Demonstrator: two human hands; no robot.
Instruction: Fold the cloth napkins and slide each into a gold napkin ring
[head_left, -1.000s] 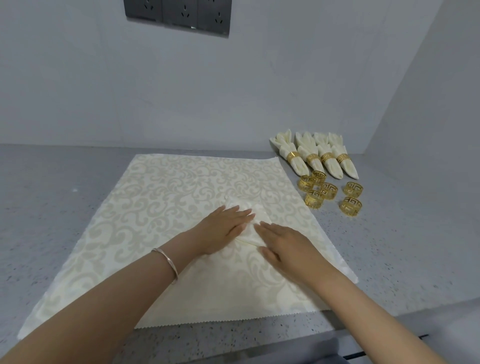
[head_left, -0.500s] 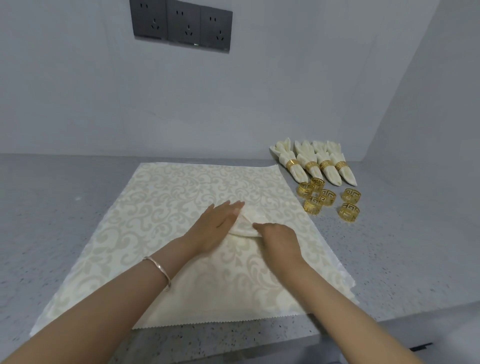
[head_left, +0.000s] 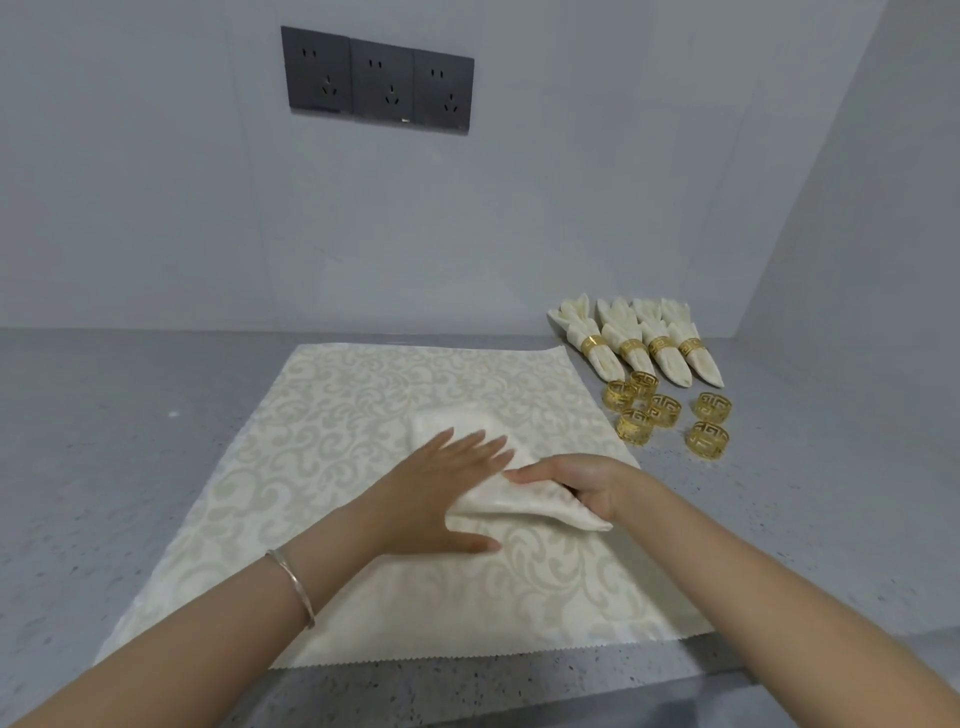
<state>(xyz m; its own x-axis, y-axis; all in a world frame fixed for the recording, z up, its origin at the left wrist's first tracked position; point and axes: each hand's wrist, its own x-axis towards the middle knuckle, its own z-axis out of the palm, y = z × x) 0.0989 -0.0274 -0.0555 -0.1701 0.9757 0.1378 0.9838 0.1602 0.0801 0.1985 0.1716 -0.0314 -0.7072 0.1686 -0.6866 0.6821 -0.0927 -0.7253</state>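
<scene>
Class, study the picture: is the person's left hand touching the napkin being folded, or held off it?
Touching. The head view shows the left hand lying flat across the napkin, pressing it down with no gap between them.

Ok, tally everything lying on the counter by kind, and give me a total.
Napkins already in rings: 4
Loose gold rings: 6
Napkin being folded: 1
Patterned cloth underneath: 1
Total: 12
</scene>
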